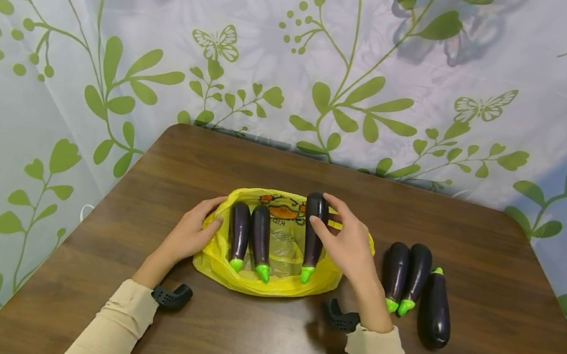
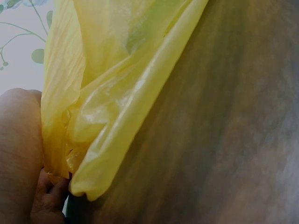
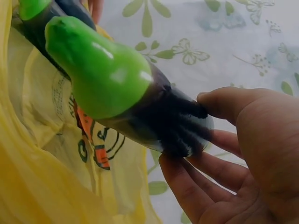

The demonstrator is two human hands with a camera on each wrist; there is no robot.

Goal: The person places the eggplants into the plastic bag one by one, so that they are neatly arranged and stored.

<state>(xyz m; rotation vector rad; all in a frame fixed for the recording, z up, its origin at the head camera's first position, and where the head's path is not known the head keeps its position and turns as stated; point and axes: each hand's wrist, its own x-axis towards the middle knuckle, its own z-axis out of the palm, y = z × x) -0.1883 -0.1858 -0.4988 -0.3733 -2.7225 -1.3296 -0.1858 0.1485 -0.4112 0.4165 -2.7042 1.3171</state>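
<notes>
A yellow plastic bag (image 1: 264, 287) lies with its mouth spread open on the table, a printed picture on its inner wall. Two dark purple eggplants with bright green stem ends, a left one (image 1: 239, 229) and a middle one (image 1: 261, 236), lie inside it. At the bag's left rim, my left hand (image 1: 197, 228) grips the plastic, thumb on the inner side. My right hand (image 1: 350, 242) holds a third eggplant (image 1: 312, 242) between thumb and fingers over the bag's right part. Its green end (image 3: 100, 70) points toward me, away from the fingers.
Right of the bag lie three more eggplants: one (image 1: 395, 272), its neighbour (image 1: 417, 273) touching or nearly so, and another (image 1: 436, 311) with its green end facing away. The brown wooden table (image 1: 241, 353) ends at a leaf-patterned cloth (image 1: 256, 71) behind.
</notes>
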